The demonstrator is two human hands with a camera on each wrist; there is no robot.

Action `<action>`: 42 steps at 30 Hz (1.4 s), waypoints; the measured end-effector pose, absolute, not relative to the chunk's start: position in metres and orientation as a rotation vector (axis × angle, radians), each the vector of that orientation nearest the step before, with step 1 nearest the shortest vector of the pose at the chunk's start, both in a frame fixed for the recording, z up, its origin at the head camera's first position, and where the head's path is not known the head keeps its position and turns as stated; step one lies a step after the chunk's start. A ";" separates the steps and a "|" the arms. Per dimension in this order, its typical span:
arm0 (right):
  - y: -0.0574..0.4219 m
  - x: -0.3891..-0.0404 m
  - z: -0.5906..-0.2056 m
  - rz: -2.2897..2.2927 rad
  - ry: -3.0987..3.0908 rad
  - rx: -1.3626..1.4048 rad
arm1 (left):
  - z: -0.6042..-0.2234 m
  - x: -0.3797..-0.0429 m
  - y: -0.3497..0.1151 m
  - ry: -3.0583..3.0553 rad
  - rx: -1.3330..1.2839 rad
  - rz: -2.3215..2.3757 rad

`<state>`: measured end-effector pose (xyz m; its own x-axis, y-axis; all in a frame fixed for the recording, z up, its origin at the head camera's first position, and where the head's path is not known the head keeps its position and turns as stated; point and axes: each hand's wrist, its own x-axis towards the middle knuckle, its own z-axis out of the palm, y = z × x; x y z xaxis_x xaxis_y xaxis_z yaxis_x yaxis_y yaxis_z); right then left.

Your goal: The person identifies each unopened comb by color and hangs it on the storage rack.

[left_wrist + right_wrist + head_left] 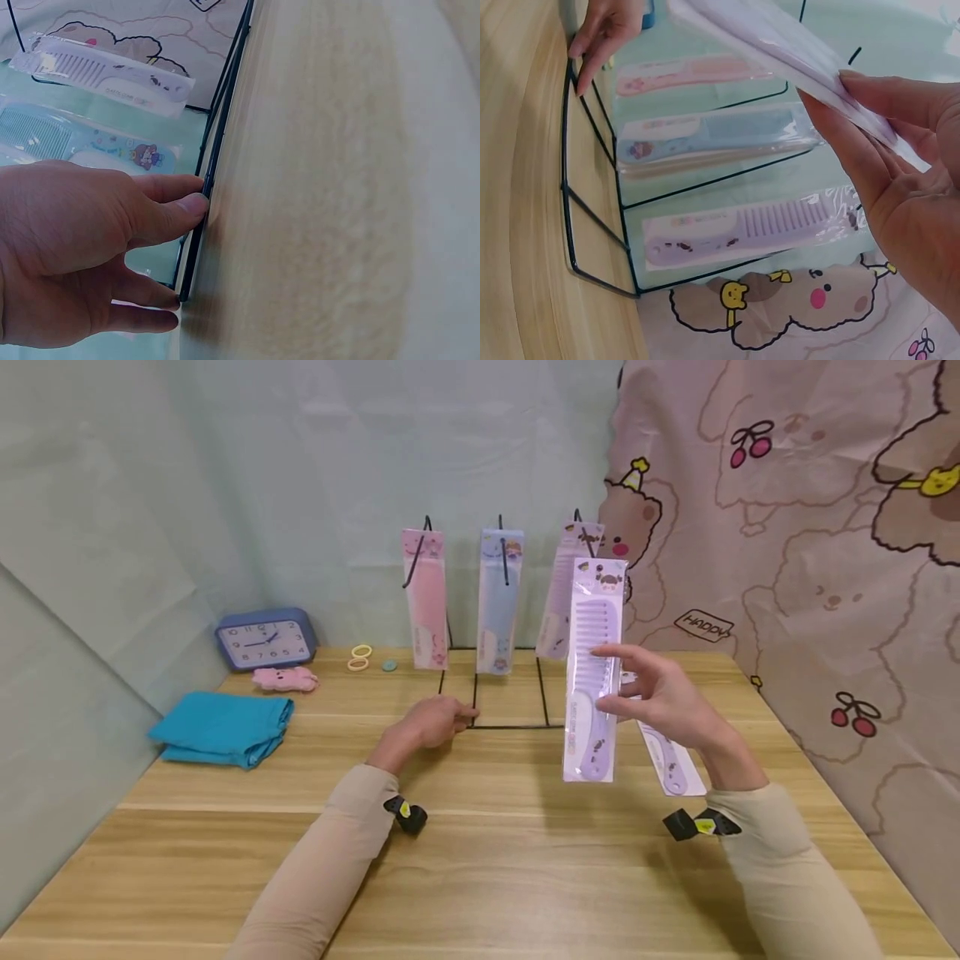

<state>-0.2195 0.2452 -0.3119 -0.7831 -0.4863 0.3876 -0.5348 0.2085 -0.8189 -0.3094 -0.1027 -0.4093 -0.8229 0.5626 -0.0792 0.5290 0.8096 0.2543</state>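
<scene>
My right hand [671,697] pinches a packaged purple comb [592,668] between thumb and fingers, holding it upright in front of the rack's right hook. My left hand [431,724] is low at the front of the black wire display rack [517,727]; in the left wrist view its thumb and index finger pinch the base wire [217,127]. From the rack's hooks hang a pink packaged comb [429,602], a blue packaged comb [499,602] and another purple packaged comb [757,229].
One more purple packaged comb [672,760] lies on the table behind my right hand, partly hidden. At the left are a blue clock [266,639], a pink plush [285,678] and a folded teal cloth [225,727]. Two small rings [358,665] and a teal disc [389,666] lie nearby.
</scene>
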 end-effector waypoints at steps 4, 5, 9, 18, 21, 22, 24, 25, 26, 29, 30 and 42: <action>0.246 -0.223 -0.314 1.660 -2.407 0.963 | -0.410 -0.310 -0.102 2.839 0.873 0.346; 0.245 -0.224 -0.314 1.653 -2.407 0.927 | -0.409 -0.311 -0.102 2.837 0.878 0.350; 0.240 -0.233 -0.321 1.749 -2.335 0.699 | -0.408 -0.311 -0.102 2.836 0.874 0.357; 0.222 -0.268 -0.333 1.832 -2.170 0.343 | -0.407 -0.310 -0.103 2.836 0.900 0.347; 0.216 -0.284 -0.333 1.826 -2.138 0.311 | -0.407 -0.310 -0.103 2.839 0.883 0.358; 0.215 -0.289 -0.334 1.836 -2.129 0.301 | -0.407 -0.309 -0.104 2.838 0.881 0.357; 0.211 -0.299 -0.335 1.860 -2.120 0.269 | -0.407 -0.309 -0.104 2.834 0.879 0.363; 0.209 -0.303 -0.335 1.881 -2.112 0.256 | -0.407 -0.308 -0.104 2.833 0.878 0.364; 0.208 -0.307 -0.336 1.912 -2.097 0.242 | -0.406 -0.308 -0.105 2.834 0.876 0.364; 0.203 -0.316 -0.338 1.984 -2.061 0.197 | -0.406 -0.307 -0.105 2.834 0.860 0.373; 0.203 -0.319 -0.338 2.011 -2.041 0.188 | -0.406 -0.307 -0.105 2.834 0.856 0.374; 0.203 -0.338 -0.346 1.985 -2.087 0.116 | -0.407 -0.308 -0.105 2.837 0.848 0.375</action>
